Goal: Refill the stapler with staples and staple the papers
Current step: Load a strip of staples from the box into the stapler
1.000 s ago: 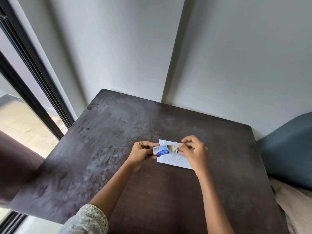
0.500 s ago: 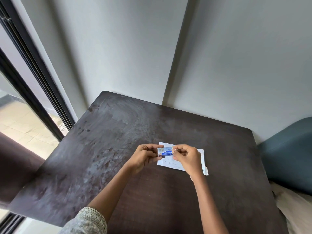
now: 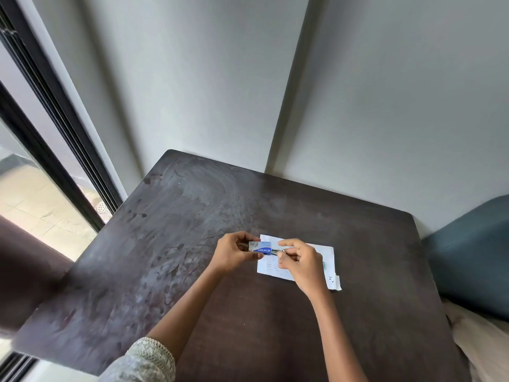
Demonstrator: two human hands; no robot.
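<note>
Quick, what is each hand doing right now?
Left hand: closed on the small blue staple box.
Right hand: fingers pinched at the box's open end; what they hold cannot be told.

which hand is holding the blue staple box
The left hand grips the blue staple box above the papers; the right hand only pinches at its open end.

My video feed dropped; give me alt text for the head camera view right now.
Above a dark wooden table, the left hand holds a small blue staple box while the right hand pinches something thin at its open end. White papers lie on the table beneath the hands.
</note>
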